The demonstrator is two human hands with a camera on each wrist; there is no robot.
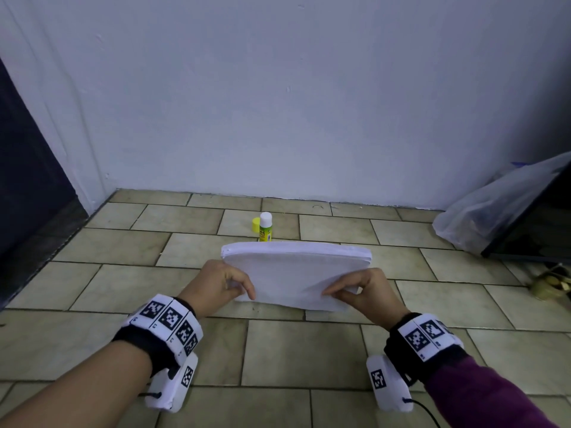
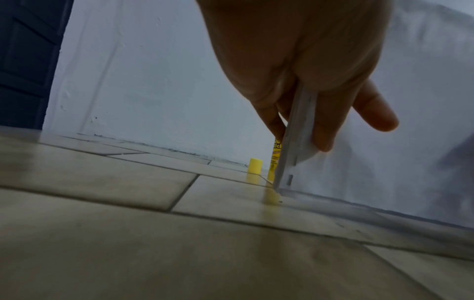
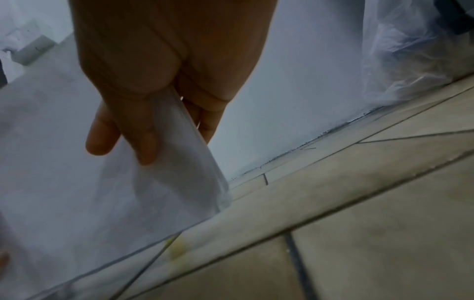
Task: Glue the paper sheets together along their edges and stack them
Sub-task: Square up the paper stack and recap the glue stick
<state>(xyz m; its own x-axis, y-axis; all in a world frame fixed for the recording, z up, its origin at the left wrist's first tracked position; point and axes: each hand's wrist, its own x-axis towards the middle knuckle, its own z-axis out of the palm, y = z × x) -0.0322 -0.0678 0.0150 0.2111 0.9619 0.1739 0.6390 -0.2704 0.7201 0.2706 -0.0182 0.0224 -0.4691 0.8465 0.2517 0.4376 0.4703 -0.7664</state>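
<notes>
Paper stack (image 1: 296, 273) upright on floor (image 1: 278, 350), long axis running between my left hand (image 1: 216, 284) and right hand (image 1: 367, 291); both pinch its side edges.

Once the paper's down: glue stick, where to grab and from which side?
Grip the glue stick round its yellow-labelled barrel, probably from the right or above. It stands upright and uncapped on the tiled floor behind the paper stack; its white tip is exposed, and the yellow cap sits close on its left.
</notes>
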